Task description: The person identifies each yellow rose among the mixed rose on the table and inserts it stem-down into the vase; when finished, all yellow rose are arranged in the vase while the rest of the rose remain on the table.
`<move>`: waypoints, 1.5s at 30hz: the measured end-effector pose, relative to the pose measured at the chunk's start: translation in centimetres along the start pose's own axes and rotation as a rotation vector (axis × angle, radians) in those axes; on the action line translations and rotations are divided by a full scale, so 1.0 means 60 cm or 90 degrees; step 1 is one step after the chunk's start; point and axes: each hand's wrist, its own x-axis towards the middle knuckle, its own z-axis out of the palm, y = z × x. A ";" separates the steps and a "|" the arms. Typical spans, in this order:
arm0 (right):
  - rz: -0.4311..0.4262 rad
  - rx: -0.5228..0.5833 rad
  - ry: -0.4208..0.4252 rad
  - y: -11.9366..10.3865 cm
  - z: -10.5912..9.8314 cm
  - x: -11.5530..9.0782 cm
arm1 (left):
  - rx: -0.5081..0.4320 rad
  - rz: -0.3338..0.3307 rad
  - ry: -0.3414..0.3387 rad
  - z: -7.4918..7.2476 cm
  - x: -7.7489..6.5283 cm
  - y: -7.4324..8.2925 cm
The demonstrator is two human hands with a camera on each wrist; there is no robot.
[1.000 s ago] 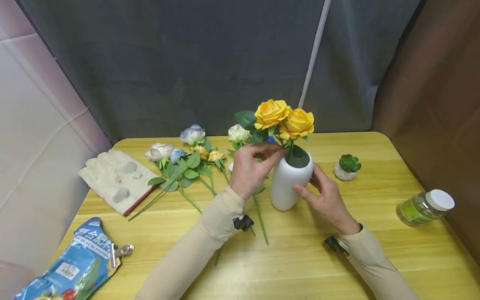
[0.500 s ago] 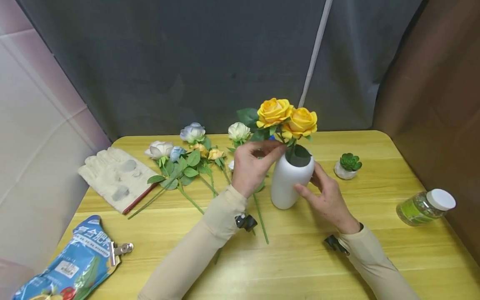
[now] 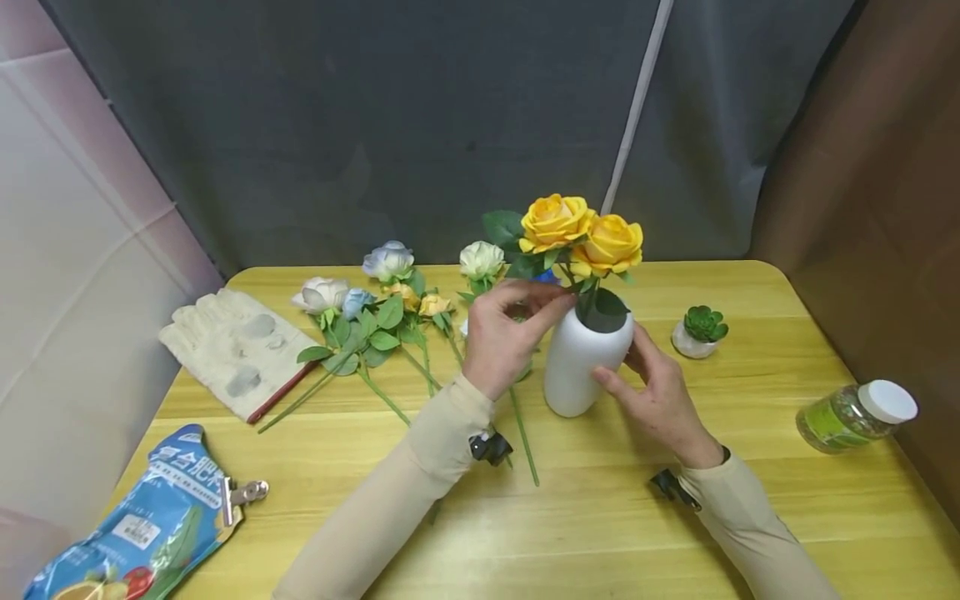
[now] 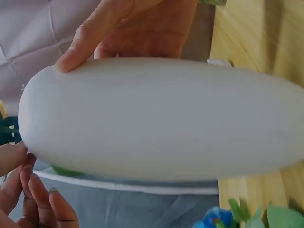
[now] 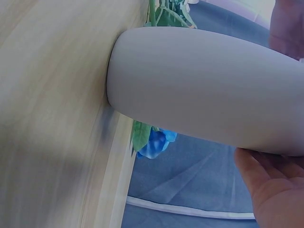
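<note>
Two yellow roses (image 3: pixel 557 223) with dark green leaves stand in the mouth of a white vase (image 3: pixel 577 375), leaning over its rim. My left hand (image 3: pixel 506 337) pinches their stems between thumb and forefinger, right at the rim. In the left wrist view the fingers (image 4: pixel 61 209) of that hand show at the vase's mouth end. My right hand (image 3: pixel 663 408) holds the vase from the right, thumb on the near side and fingers partly hidden behind it. The right wrist view shows the base of the vase (image 5: pixel 190 85) on the wooden table (image 5: pixel 52 114).
Left of the vase lie several loose flowers, among them a white one (image 3: pixel 321 296) and a pale blue-violet one (image 3: pixel 388 261). Work gloves (image 3: pixel 240 354) and a clipped blue bag (image 3: pixel 142 525) lie farther left. A potted succulent (image 3: pixel 701 329) and a lidded jar (image 3: pixel 855 417) stand right.
The yellow roses and the vase's top have shifted slightly to the right, both hands staying on them. The camera view has moved a little too.
</note>
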 end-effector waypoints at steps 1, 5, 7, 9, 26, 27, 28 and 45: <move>0.001 0.001 0.000 0.000 0.000 -0.001 | 0.006 0.006 -0.001 -0.006 -0.002 -0.002; -0.004 0.009 0.000 0.000 0.000 -0.001 | 0.063 0.031 0.007 -0.046 -0.012 -0.019; -0.008 0.011 0.001 0.001 -0.001 -0.001 | 0.114 0.038 0.015 -0.074 -0.018 -0.033; -0.012 0.014 0.002 0.001 -0.001 0.000 | 0.174 0.044 0.025 -0.105 -0.025 -0.049; -0.006 0.024 0.004 -0.001 -0.001 -0.001 | 0.526 -0.157 -0.144 -0.215 -0.092 -0.148; -0.004 0.022 0.003 -0.001 -0.001 0.000 | 0.529 -0.169 -0.149 -0.214 -0.091 -0.149; -0.003 0.021 0.001 -0.002 -0.001 0.000 | 0.531 -0.182 -0.154 -0.213 -0.091 -0.148; 0.004 0.019 -0.002 -0.001 -0.003 0.000 | 0.512 -0.240 -0.176 -0.203 -0.077 -0.156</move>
